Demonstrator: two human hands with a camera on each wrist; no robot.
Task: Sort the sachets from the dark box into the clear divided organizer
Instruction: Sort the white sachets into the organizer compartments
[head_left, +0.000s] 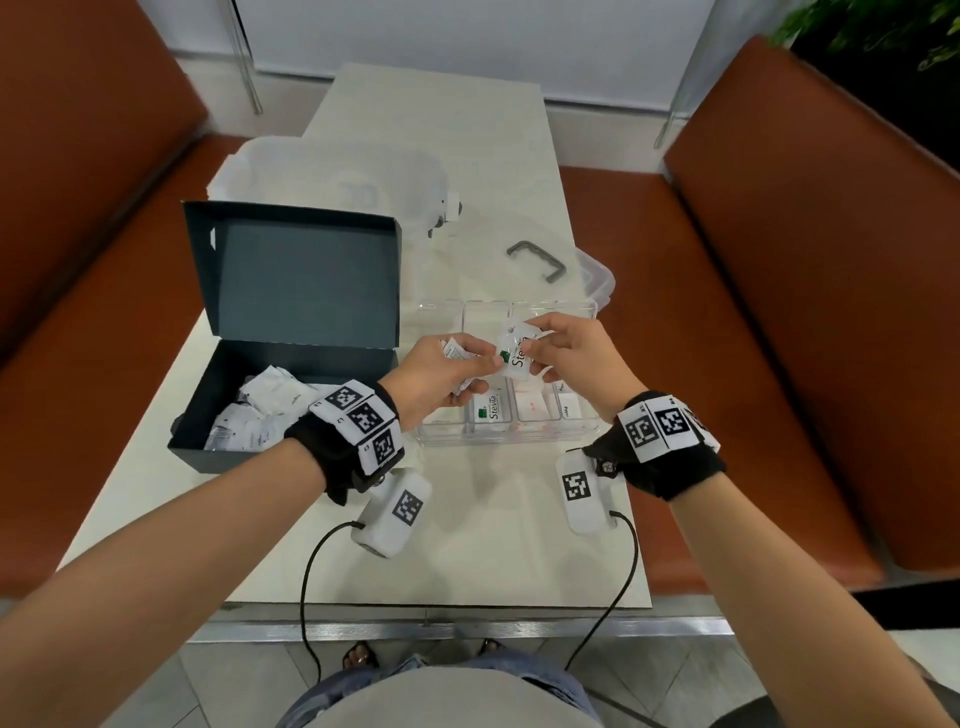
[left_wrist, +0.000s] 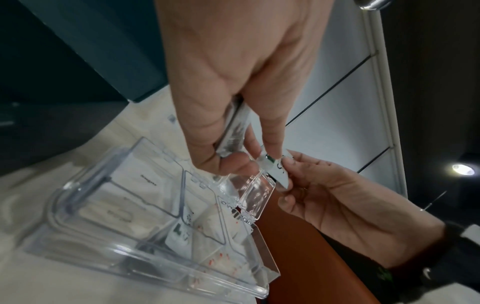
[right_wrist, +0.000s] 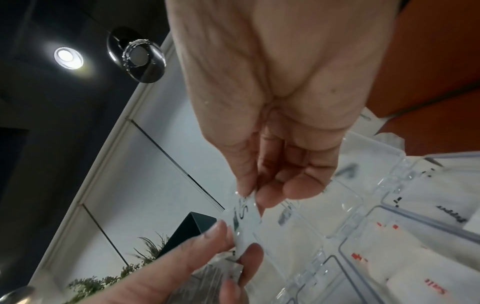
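Note:
The dark box (head_left: 218, 447) stands open at the left, with several white sachets (head_left: 270, 410) inside. To its right is the clear divided organizer (head_left: 519, 440), whose near compartments hold sorted sachets. Both hands hover over it. My left hand (head_left: 485, 364) grips a small bundle of sachets (left_wrist: 235, 131) in its curled fingers, and its thumb and forefinger pinch one end of a white Stevia sachet (head_left: 517, 353). My right hand (head_left: 535, 343) pinches the other end of that Stevia sachet (right_wrist: 246, 214) between thumb and fingers. The organizer (right_wrist: 389, 211) lies just below.
A clear lid with a grey handle (head_left: 535, 260) lies behind the organizer, and a white translucent container (head_left: 337, 176) stands behind the box. Two white tagged packs (head_left: 395, 512) (head_left: 582, 491) with cables rest near the table's front edge. Orange benches (head_left: 779, 312) flank the table.

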